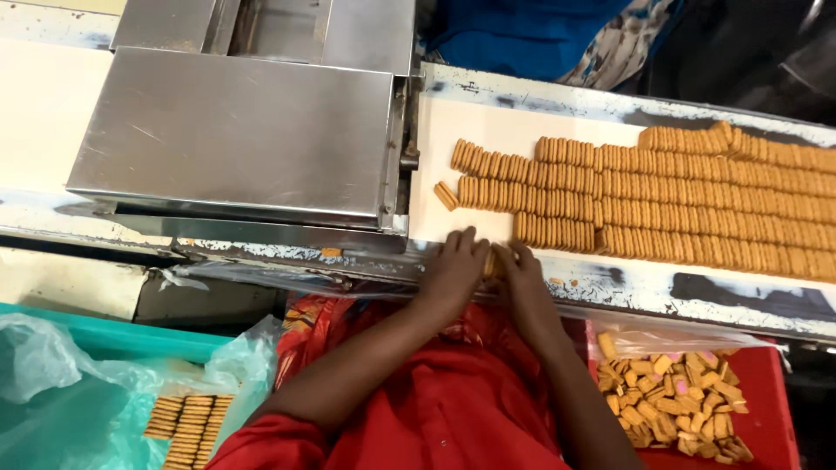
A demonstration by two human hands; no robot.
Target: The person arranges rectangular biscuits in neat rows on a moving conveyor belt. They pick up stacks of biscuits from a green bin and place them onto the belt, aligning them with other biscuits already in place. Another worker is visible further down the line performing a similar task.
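- nearest to us, low on the left, a green crate [131, 335] lined with a clear plastic bag [52, 383], and neat stacks of biscuits [187, 428] lying inside it.
- low on the right, a red tray [771, 392] with a loose heap of broken biscuit pieces [670, 405], a few of them pink, a plastic sheet [679, 335] draped over its far edge.
- between crate and tray, the person's red garment [435, 409] fills the middle, both bare forearms running up from it.
- now the hands: they meet at the near edge of the belt, close together, with a short stack of biscuits [493, 261] pressed between them.
- left hand [455, 265] is curled, fingers over the left end of that stack, gripping it.
- right hand [522, 271] is curled on the right end, clamping the same stack from the other side.
- the stack stands on edge, right at the chipped white and blue rail [697, 292], just near of the front row.
- on the white belt [488, 122], long rows of biscuits [697, 200] stand on edge, packed tight to the right, thinning toward the left.
- one biscuit [446, 195] lies tilted at the left end of the rows, apart from them.
- left of the belt, a steel machine cover [235, 130], shiny and boxy.
- far side, blue cloth [522, 35] beyond the belt's far rail.
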